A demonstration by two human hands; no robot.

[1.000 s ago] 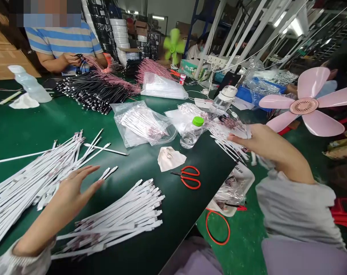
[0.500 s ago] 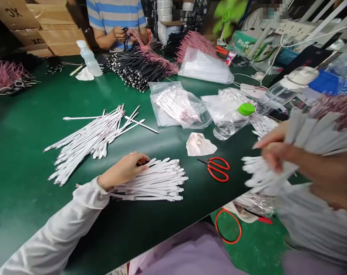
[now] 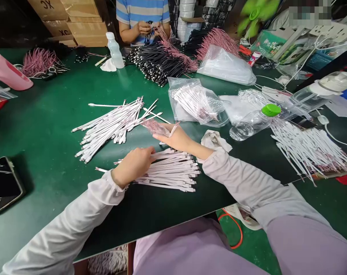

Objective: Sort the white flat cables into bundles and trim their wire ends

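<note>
The near edge of the green work surface (image 3: 167, 206) runs diagonally across the lower part of the view, and a band of surface lies between it and a fanned bundle of flat white strips (image 3: 170, 172), whose ends point right. The left hand (image 3: 132, 166) sits on the bundle's left part with its fingers curled down over the strips; whether it grips them or only rests there, I cannot tell. The right hand (image 3: 176, 138) reaches in just above the bundle, fingers extended and thumb closed against them, pinching a small sheaf of pink-wired strips (image 3: 158, 128) clear of the surface. A second loose pile of white strips (image 3: 113, 126) lies just beyond the hands, a third (image 3: 307, 149) lies well to the right near the surface's edge, and a plastic bag of strips (image 3: 197, 103) sits between them, farther back. A crumpled cloth (image 3: 215, 141) lies just beside the right forearm, near a clear water bottle with a green cap (image 3: 253, 124) on its side.
</note>
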